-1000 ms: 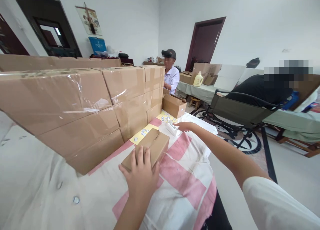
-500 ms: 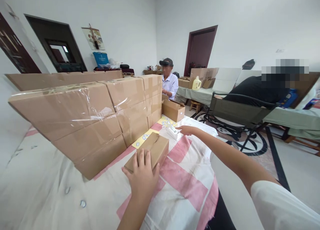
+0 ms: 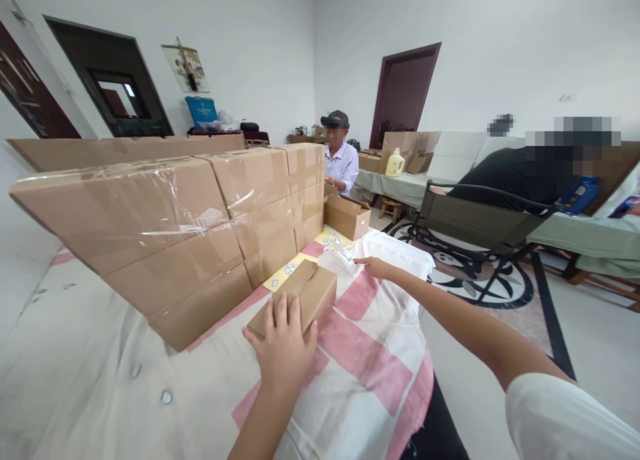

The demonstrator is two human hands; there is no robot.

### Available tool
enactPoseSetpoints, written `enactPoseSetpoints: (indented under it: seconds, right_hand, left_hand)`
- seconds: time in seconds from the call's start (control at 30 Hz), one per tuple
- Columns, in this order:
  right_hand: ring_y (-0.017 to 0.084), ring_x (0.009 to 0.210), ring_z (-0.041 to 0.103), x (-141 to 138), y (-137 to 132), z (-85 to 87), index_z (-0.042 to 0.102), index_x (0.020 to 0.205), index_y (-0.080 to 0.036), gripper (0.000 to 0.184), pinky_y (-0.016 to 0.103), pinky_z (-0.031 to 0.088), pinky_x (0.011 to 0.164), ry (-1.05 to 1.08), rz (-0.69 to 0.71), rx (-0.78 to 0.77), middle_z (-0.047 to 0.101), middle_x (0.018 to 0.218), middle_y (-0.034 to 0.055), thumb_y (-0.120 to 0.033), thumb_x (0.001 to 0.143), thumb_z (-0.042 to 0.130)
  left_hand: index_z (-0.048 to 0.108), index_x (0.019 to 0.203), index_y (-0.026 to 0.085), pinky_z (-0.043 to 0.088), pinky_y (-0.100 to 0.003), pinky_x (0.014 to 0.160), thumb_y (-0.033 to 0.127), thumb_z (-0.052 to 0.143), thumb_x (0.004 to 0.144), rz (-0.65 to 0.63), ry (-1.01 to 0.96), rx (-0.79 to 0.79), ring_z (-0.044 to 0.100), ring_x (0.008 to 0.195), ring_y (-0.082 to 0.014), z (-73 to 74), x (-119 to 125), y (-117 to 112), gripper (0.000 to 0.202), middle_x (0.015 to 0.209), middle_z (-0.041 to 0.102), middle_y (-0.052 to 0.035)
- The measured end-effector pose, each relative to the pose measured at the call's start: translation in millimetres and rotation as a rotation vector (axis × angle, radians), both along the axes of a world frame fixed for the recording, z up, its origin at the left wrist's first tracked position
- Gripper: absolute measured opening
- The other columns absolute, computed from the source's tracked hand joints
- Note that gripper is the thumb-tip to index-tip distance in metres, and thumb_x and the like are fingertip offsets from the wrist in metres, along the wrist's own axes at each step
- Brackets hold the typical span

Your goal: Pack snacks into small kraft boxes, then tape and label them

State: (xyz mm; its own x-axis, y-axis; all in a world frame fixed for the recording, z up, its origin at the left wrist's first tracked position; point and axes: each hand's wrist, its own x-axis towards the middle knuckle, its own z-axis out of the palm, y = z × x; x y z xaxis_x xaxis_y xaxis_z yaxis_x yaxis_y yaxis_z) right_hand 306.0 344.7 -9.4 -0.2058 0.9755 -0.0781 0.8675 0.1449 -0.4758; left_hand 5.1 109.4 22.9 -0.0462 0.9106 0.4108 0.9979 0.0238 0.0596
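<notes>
A small closed cardboard box (image 3: 307,287) lies on the cloth-covered table in front of me. My left hand (image 3: 285,337) grips its near end, fingers over the top and thumb at the left edge. Beyond the box, my right hand (image 3: 375,268) reaches out to a small white object (image 3: 343,260), whose kind I cannot make out. The right index finger extends to its edge and the other fingers look curled. Whatever those fingers pinch is too small to see. Yellow sheets with several small white-and-blue pieces (image 3: 334,239) lie behind the white object.
Taped cardboard boxes (image 3: 170,200) form a stacked wall on the left. An open box (image 3: 347,217) stands at the table's far end, near a seated person (image 3: 340,160). To the right are a folding chair (image 3: 480,213) and another person in black (image 3: 505,173). Small round pieces (image 3: 166,397) lie front left.
The view has shifted slightly. My right index finger now looks straighter at the edge of the white object, which appears blurred. My left hand stays on the box.
</notes>
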Motion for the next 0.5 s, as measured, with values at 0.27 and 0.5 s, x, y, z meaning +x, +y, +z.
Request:
enactPoseSetpoints:
  seconds: [0.27, 0.5]
  right_hand:
    - [0.010, 0.050, 0.048, 1, -18, -21.5, 0.047, 0.153, -0.025, 0.066, 0.021, 0.045, 0.055, 0.309, -0.142, -0.138, 0.058, 0.063, -0.0019, -0.010, 0.090, 0.042]
    - [0.008, 0.045, 0.021, 13, -15, 5.7, 0.030, 0.161, -0.018, 0.082, 0.019, 0.020, 0.044, 0.884, -0.099, -0.332, 0.021, 0.056, -0.0124, -0.013, 0.083, 0.055]
  left_hand:
    - [0.053, 0.140, 0.020, 0.035, -0.082, 0.103, 0.036, 0.036, 0.100, 0.005, -0.016, 0.012, 0.040, 0.142, -0.0365, -1.0, 0, 1, 0.046, 0.155, 0.046, -0.0151]
    - [0.053, 0.140, 0.019, 0.036, -0.081, 0.103, 0.035, 0.033, 0.101, 0.000, 0.005, 0.018, 0.043, 0.140, -0.0369, 0.4, 0, 0, 0.047, 0.154, 0.048, -0.0157]
